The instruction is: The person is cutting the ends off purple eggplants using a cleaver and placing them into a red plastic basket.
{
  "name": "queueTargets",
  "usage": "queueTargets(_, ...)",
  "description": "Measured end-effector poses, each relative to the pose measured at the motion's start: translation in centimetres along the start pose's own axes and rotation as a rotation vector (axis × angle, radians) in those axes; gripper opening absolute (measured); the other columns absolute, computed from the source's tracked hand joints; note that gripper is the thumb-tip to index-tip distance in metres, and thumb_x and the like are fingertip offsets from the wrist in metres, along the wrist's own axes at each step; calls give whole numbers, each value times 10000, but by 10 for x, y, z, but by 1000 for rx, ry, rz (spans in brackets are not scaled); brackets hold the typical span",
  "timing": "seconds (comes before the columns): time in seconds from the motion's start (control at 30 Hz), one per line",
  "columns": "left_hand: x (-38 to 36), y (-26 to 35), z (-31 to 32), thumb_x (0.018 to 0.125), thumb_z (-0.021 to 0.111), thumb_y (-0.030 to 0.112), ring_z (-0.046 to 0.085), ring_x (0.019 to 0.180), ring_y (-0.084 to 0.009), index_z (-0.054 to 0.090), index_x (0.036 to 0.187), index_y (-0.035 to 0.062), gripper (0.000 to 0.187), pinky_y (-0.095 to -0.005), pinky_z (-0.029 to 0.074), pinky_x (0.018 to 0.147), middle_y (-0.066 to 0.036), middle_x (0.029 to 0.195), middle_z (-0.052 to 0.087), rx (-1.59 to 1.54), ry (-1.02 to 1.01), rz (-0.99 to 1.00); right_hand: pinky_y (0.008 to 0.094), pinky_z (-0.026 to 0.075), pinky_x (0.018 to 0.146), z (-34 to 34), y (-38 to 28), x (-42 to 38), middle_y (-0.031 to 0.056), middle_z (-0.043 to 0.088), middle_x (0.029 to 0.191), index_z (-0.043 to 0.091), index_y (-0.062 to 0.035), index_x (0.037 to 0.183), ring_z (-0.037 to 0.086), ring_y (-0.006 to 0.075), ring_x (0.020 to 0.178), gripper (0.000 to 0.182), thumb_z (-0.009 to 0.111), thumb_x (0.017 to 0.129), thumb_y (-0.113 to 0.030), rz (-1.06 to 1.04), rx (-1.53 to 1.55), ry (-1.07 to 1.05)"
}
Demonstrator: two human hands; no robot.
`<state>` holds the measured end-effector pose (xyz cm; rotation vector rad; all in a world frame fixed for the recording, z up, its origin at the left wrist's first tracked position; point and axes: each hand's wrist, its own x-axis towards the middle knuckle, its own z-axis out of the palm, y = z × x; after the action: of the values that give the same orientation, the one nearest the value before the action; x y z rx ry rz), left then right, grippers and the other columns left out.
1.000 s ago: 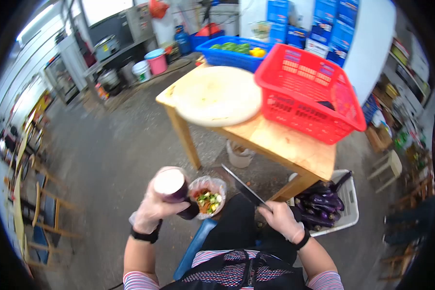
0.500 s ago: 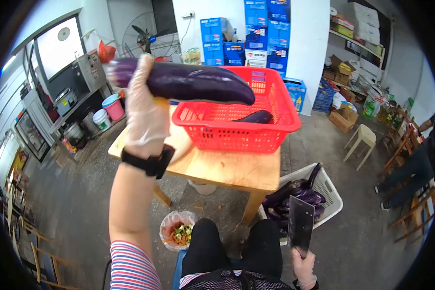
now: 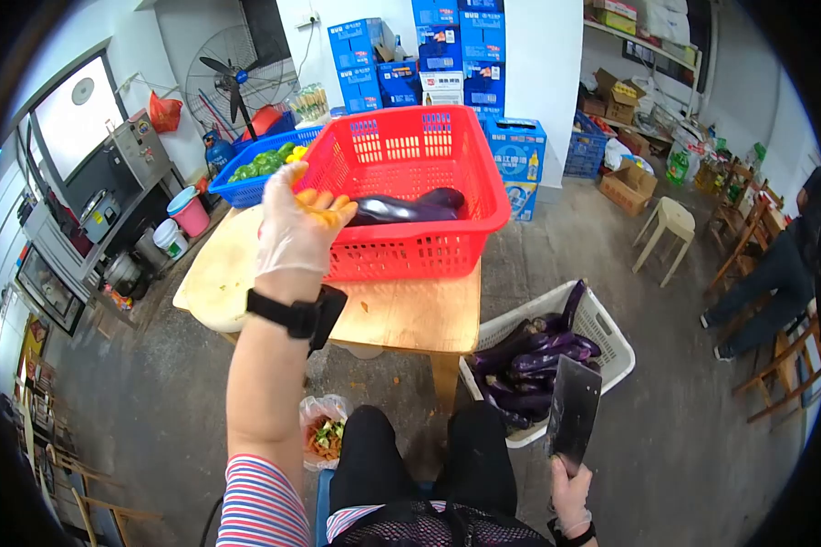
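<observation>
My left hand (image 3: 296, 223), in a clear glove, is at the left rim of the red plastic basket (image 3: 410, 244). Its fingers are apart and hold nothing. Glossy purple eggplants (image 3: 397, 211) lie inside the basket just right of my fingertips; how many is partly hidden by the rim and hand. Low on the right, my gloved right hand (image 3: 570, 497) grips the handle of a cleaver (image 3: 573, 410), its broad dark blade pointing up. Behind the blade, a white crate (image 3: 618, 354) on the floor holds several more eggplants (image 3: 538, 360).
The basket stands on a wooden table (image 3: 410, 314) beside a round cutting board (image 3: 214, 283). Behind is a blue basket (image 3: 251, 189) of green and yellow peppers. A lined scrap bin (image 3: 324, 438) sits by my knees. A stool (image 3: 664, 232) and a person (image 3: 766, 283) are at right.
The eggplant my left hand held up has been let go and now lies in the red basket. That hand has lowered and opened. My right hand still holds the cleaver; the view has shifted.
</observation>
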<state>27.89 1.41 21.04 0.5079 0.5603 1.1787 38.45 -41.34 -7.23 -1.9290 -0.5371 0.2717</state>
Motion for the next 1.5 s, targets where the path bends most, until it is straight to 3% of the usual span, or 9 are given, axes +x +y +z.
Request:
queueTargets(0.43, -30, -28, -23, 856, 622, 93, 621, 915, -221, 631, 1055, 32, 208, -325, 477, 870, -63, 997, 656, 398, -487, 370, 260, 339, 385, -18, 33, -13, -19, 488, 579, 613, 8, 852, 408, 61, 421, 191, 615, 939, -162, 404, 444, 84)
queueTargets(0.5, 7, -24, -14, 847, 622, 107, 631, 923, -200, 633, 1084, 27, 250, -312, 488, 855, -84, 1013, 659, 1196, -597, 962, 252, 317, 361, -21, 34, -17, -29, 460, 564, 599, -4, 839, 372, 58, 394, 194, 603, 948, -164, 379, 469, 117)
queueTargets(0.6, 54, -13, -6, 825, 635, 115, 641, 909, -217, 631, 1107, 32, 294, -310, 503, 829, -131, 1015, 663, 1848, -545, 783, 249, 330, 374, -26, 34, -18, -22, 463, 560, 586, -1, 812, 383, 62, 400, 220, 591, 956, -167, 385, 482, 197)
queueTargets(0.77, -6, -77, 9, 794, 659, 63, 616, 775, -266, 642, 1028, 26, 237, -349, 498, 710, -140, 896, 650, 1382, -609, 1456, 257, 342, 385, -31, 40, -25, -16, 468, 558, 580, -16, 811, 391, 73, 398, 212, 605, 947, -176, 442, 470, 212)
queueTargets(0.9, -117, -162, -22, 740, 664, 3, 620, 779, -296, 634, 956, 28, 219, -379, 500, 713, -135, 862, 627, 1040, -1157, 1116, 260, 347, 390, -29, 42, -26, -17, 468, 559, 584, -20, 817, 398, 76, 402, 201, 625, 935, -177, 528, 487, 235)
queueTargets(1.07, -105, -316, -116, 785, 675, 286, 600, 1033, -364, 618, 1161, 31, 458, -422, 469, 923, -189, 1067, 627, 1657, -1673, 43, 264, 365, 394, -33, 51, -30, -19, 468, 565, 587, -12, 822, 400, 81, 403, 179, 635, 915, -156, 604, 557, 296)
queueTargets(1.13, -83, -362, -122, 771, 642, 348, 571, 1143, -356, 591, 1252, 58, 564, -410, 450, 961, -210, 1205, 611, 1811, -1682, -333, 265, 381, 395, -37, 59, -37, -4, 518, 604, 603, -23, 850, 430, 89, 407, 174, 649, 900, -183, 638, 530, 304)
queueTargets(1.27, -31, -453, -141, 773, 623, 333, 558, 1159, -370, 520, 1318, 51, 622, -416, 440, 993, -236, 1227, 591, 2020, -1384, -370, 280, 370, 405, -41, 77, -52, -2, 519, 598, 598, -29, 831, 442, 102, 413, 169, 654, 882, -179, 721, 414, 358)
queueTargets(1.5, 6, -501, -120, 864, 615, 316, 293, 1408, -361, 102, 1543, 156, 866, -485, 351, 1113, -180, 1549, 222, 2183, -872, -737, 274, 297, 431, -37, 76, -62, -39, 414, 554, 535, -104, 768, 381, 79, 461, 185, 631, 902, -188, 761, 294, 436)
